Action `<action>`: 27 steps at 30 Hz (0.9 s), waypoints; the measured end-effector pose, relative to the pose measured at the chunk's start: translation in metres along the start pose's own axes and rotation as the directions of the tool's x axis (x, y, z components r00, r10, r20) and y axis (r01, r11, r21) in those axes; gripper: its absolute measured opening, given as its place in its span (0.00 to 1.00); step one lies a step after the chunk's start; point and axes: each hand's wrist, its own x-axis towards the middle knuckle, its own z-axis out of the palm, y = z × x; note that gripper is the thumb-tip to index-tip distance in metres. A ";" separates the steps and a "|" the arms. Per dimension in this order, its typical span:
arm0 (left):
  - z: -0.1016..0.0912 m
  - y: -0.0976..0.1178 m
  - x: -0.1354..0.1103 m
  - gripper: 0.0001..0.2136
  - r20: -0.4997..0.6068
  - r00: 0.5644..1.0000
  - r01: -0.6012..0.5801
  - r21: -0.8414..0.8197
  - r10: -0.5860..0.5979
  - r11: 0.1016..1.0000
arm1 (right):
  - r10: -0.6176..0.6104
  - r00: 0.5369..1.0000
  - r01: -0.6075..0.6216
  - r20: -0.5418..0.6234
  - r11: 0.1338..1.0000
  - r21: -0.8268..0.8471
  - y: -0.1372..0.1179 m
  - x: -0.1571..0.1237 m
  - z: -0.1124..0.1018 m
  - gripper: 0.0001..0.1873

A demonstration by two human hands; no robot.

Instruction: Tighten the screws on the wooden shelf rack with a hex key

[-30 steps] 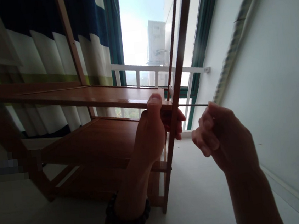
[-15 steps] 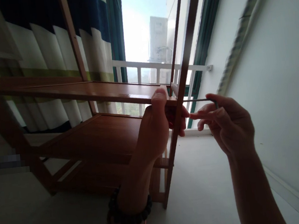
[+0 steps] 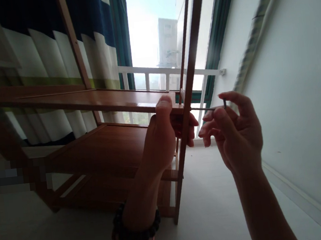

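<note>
My left hand point(image 3: 163, 135) grips the right end of a brown wooden shelf board point(image 3: 118, 99), its thumb on top and its fingers reaching behind the upright post point(image 3: 187, 90) of the shelf rack. To the right of the post, my right hand point(image 3: 236, 131) pinches a thin L-shaped hex key point(image 3: 203, 109) between thumb and fingers. The key's long arm points left, its tip at the outer face of the post beside the board's end. Its short bent end shows near my raised index finger. The screw at the tip is too small to make out clearly.
Lower shelf boards point(image 3: 103, 150) of the rack lie beneath. Behind stand a striped curtain point(image 3: 54, 62), a white railing point(image 3: 155, 72) and a window. A white wall point(image 3: 298, 94) with a wrapped pipe point(image 3: 251, 41) rises at the right.
My right hand has shifted its hold on the hex key, with the thumb now on the long arm and the short end turned. The whole view has slid slightly; my left hand keeps its grip.
</note>
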 end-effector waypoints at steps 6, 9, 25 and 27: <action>0.000 -0.001 0.000 0.33 0.003 1.000 -0.008 -0.012 0.008 1.000 | -0.031 0.998 0.027 -0.057 0.996 -0.081 0.008 0.000 0.000 0.08; 0.001 0.000 0.000 0.34 0.006 1.000 0.003 -0.035 -0.003 0.999 | 0.187 0.979 -0.195 0.083 0.975 0.109 -0.003 -0.006 0.011 0.24; 0.000 -0.001 -0.001 0.33 0.027 1.000 0.017 -0.037 -0.016 0.999 | -0.023 0.978 0.018 0.207 1.000 0.023 0.005 0.001 -0.014 0.13; 0.000 0.000 -0.001 0.33 0.026 0.999 0.020 -0.038 -0.019 0.999 | -0.042 0.977 0.036 0.210 0.999 0.031 0.008 0.002 -0.015 0.13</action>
